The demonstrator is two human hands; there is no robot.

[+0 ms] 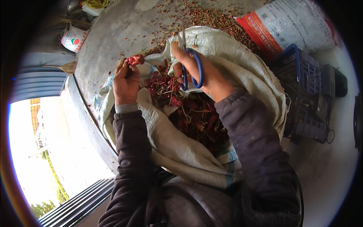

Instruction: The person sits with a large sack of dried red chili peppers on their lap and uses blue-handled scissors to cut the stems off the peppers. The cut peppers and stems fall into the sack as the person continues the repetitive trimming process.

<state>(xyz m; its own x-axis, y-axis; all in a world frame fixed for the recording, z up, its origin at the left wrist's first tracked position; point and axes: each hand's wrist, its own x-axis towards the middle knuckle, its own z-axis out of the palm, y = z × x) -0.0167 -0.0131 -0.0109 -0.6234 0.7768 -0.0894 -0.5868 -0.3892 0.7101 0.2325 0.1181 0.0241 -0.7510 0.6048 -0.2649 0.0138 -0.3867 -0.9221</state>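
Note:
Pinched in the fingertips of my left hand (pixel 126 82) is a dried red chili pepper (pixel 135 59). My right hand (pixel 204 72) grips scissors with blue handles (pixel 200 69), their metal blades pointing up and away from me. The blades look slightly blurred, and whether they are parted I cannot tell. Both hands are above a white woven sack (pixel 173 127), which lies with its mouth spread wide in front of my lap. Dried red chilies (pixel 195 113) with pale stems fill the opening, partly shaded by my right arm.
Cut stem bits (pixel 210 17) litter the concrete floor beyond the sack. At right are a printed, filled bag (pixel 295 27) and a blue plastic crate (pixel 310 68). A white bucket (pixel 74 38) and a straw broom (pixel 68 67) stand at left, near a bright doorway (pixel 56 136).

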